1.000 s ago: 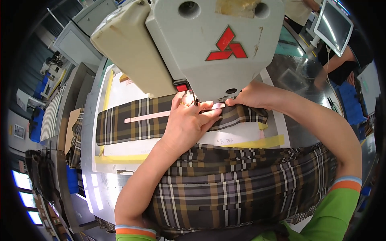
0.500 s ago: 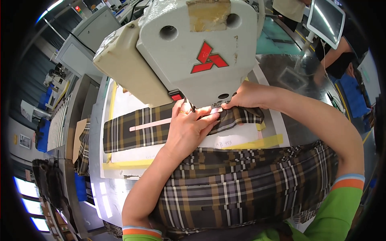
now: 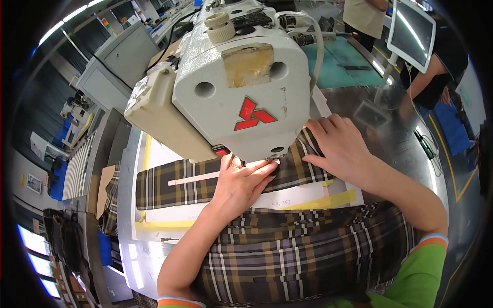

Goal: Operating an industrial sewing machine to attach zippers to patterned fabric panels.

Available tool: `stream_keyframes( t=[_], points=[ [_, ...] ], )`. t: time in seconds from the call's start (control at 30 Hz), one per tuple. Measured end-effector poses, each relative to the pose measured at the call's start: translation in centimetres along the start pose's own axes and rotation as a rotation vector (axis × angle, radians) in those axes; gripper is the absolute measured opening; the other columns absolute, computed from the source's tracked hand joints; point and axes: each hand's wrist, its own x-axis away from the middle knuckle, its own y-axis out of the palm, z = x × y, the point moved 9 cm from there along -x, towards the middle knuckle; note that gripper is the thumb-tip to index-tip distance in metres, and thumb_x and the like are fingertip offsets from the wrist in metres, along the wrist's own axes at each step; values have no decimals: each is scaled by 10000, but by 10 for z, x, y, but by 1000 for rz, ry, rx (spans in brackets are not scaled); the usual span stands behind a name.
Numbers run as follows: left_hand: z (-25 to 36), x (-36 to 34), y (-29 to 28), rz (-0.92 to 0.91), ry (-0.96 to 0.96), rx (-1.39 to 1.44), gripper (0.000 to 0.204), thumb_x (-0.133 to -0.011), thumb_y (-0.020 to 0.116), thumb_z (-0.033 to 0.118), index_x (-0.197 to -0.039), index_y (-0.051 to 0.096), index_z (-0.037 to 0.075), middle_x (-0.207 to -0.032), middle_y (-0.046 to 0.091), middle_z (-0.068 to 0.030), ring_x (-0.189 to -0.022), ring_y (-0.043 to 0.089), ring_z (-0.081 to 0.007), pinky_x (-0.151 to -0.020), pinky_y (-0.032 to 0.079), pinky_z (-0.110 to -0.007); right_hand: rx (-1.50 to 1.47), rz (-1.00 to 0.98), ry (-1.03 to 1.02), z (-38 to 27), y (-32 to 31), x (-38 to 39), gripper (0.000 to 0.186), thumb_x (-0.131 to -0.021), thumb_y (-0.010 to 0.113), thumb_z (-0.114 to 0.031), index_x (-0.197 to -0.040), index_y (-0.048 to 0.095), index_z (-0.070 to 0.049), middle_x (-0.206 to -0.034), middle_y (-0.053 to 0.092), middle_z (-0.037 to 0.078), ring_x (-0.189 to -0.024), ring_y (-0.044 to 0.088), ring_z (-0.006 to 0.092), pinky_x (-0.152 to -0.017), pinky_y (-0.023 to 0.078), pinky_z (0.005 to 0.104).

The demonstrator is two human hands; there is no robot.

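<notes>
A plaid fabric strip (image 3: 154, 187) in brown, grey and white lies crosswise under the head of a sewing machine (image 3: 251, 108). A narrow pale pink strip (image 3: 192, 179) runs lengthwise along the fabric, partly covered by my left hand (image 3: 237, 185). That hand lies just before the machine head with its fingers stretched to the right, pressing on the pink strip and the plaid. My right hand (image 3: 343, 149) rests over the fabric's right end, thumb apart from its bent fingers. The needle area is hidden behind the machine head and my fingers.
White paper with yellow tape (image 3: 334, 199) lies under the fabric. A larger bunched plaid cloth (image 3: 308, 251) covers the near edge. A monitor (image 3: 412, 33) stands at the back right, with a co-worker's arm (image 3: 429, 77) beyond. More plaid pieces (image 3: 109, 210) hang at left.
My right hand has left its pinch beside the machine head and spread over the fabric's right end, which now lies flatter. My left hand stays on the pink strip. The view has shifted.
</notes>
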Motion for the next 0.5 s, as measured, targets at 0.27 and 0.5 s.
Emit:
stream_keyframes(
  t=[0.27,0.5],
  points=[
    [-15,2,-5,-69,-244,-371,375,-853,761,400,-1033,769,70,-953,690,-49,-849,602,-273,-985,369,-472,81,290,-498,-58,5,27,260,-784,642,-142,-1026,698,-64,-1183,636,46,-1149,560,221,-1067,420,380],
    [4,4,-6,69,52,-40,307,-785,780,149,-1088,750,194,-1018,696,58,-906,590,-202,-891,468,-367,39,211,-449,-61,25,27,310,-810,629,-127,-1106,683,-52,-1141,638,34,-1085,577,215,-1000,469,370]
  ],
)
